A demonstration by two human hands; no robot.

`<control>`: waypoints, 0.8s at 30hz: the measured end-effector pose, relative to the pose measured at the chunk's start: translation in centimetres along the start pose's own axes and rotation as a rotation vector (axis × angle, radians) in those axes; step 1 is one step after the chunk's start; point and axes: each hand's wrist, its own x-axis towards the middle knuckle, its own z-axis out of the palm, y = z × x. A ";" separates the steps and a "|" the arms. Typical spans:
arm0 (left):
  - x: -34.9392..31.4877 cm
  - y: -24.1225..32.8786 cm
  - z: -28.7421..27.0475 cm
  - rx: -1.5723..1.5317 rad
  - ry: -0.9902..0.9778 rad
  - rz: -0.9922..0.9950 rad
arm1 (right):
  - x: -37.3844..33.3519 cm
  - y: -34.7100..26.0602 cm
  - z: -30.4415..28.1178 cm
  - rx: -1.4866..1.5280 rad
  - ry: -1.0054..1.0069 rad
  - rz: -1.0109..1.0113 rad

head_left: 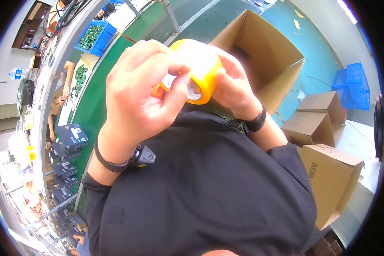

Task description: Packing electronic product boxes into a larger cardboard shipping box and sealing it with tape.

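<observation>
Through the head camera I am seeing both hands holding a roll of yellow tape (210, 72) in the air, just beyond the black shirt (200, 170) and left of a large open carton (281, 51). The right hand (234, 87) is clasping its right side, thumb bent against the near edge. The left hand (143, 85) is making a narrow pinch of thumb and forefinger at the left edge, with a yellow strip (159, 91) showing beside the palm; I am not managing to tell whether the tips are gripping rim or strip. I am judging the roll to be fairly light, firm around its white core (195, 91), slick on the glossy outside and hardly fragile, while any free strip is probably being limp and clingy. For a sure hold I am favouring the outer curve, thumb opposing fingers, or fingertips hooking inside the core.
</observation>
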 end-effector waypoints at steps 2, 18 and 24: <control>-0.1 -0.1 0.2 -0.008 0.017 -0.016 | -0.2 -0.1 0.1 -0.017 0.011 -0.005; -0.2 -1.1 1.2 -0.136 -0.030 -0.092 | -0.7 -0.1 -0.5 -0.016 0.113 0.056; -0.2 -1.0 1.5 -0.087 -0.028 -0.098 | -1.0 0.4 -1.9 0.028 0.082 0.073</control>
